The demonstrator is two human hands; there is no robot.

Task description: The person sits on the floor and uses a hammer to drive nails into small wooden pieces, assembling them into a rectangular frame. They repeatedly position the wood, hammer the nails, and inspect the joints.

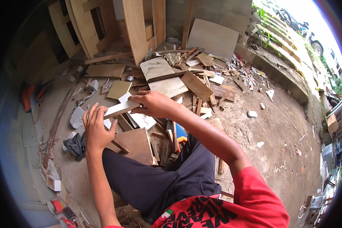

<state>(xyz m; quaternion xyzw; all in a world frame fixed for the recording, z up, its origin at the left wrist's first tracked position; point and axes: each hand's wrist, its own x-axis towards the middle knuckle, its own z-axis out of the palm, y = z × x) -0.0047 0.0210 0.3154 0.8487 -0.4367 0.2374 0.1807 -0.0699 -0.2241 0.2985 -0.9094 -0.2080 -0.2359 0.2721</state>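
I hold a short pale wooden strip (117, 109) between both hands, above my knees. My left hand (96, 129) grips its near left end with fingers curled over the top. My right hand (152, 103) is closed on the far right end, thumb underneath. Under the strip lie a white board piece (143, 121) and a brown plywood square (136, 144) resting by my dark trouser leg (155, 182).
A heap of wood offcuts and boards (186, 81) covers the dirt ground ahead. Tall plywood panels (135, 26) lean at the back. A crumpled black bag (75, 145) lies at the left, a stepped concrete edge (277, 72) runs at the right.
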